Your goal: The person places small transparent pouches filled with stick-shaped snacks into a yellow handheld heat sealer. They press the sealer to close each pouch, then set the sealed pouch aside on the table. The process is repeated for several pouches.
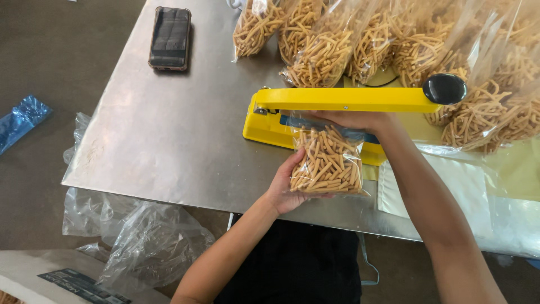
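Nearest to me, crumpled clear plastic bags [140, 236] are lying heaped on the floor beside the table's near-left corner, and a blue plastic scrap [21, 119] is lying farther left on the dark floor.

I am cradling a small clear bag of snack sticks [329, 163] from below with my left hand [284, 188]; the palm is cupping the bag's lower left side, the fingers curling up around it. The bag is being held just over the steel table [169, 135], its top edge lying in the open mouth of the yellow heat sealer [337, 100].

My right hand [360, 120] is reaching in from the right, fingers pressed together and pinching the bag's top edge just under the sealer's raised arm. I am seeing the arm's black knob [444, 88] at its far right end, untouched by either hand.

To the right of the held bag, flat empty clear bags [450, 191] are lying in a stack on the table.

Farther off, filled bags of the same sticks [394, 45] are piling up behind and to the right of the sealer. A dark phone [169, 38] is lying flat near the table's far-left edge, well apart from the rest.
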